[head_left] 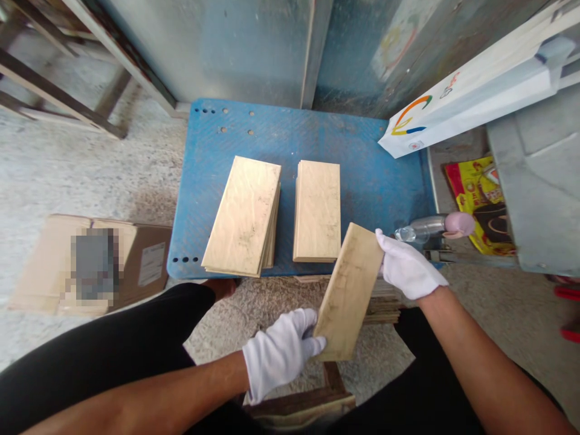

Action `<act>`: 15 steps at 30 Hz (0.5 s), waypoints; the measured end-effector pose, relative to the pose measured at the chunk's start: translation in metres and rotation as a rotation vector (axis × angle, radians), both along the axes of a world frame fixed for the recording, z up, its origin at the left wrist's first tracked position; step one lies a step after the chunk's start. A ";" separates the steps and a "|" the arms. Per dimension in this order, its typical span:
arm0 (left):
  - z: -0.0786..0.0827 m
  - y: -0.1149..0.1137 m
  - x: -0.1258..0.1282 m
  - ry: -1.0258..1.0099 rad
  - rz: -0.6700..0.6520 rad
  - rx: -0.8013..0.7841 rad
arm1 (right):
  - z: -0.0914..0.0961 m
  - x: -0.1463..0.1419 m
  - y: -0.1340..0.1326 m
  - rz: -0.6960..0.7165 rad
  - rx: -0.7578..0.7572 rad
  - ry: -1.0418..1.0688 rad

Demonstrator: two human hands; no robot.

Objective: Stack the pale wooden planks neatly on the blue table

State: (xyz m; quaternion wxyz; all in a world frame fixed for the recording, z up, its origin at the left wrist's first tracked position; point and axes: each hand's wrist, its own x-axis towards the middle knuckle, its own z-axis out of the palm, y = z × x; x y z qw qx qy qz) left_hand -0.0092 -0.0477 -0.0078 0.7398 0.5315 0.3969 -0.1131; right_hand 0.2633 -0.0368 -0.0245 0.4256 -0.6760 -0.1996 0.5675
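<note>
A thin rectangular wooden board is held tilted between my two white-gloved hands, in front of the blue table's near edge. My left hand grips its lower left edge, thumb on the face. At its upper right edge, my right hand is closed on the board, most of its fingers hidden behind. Beyond it on the table, a left stack of boards lies slightly fanned and askew. A neater right stack of boards lies beside it, with a narrow gap between the two.
The blue table stands against metal panels. A white paper bag leans at its back right. A bottle with a pink cap lies at the right edge. More boards sit below, beside my right leg. A cardboard box is at left.
</note>
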 end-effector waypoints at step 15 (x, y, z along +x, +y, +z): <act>0.018 0.079 0.018 0.028 -0.237 0.492 | 0.024 -0.045 -0.041 0.307 0.065 0.045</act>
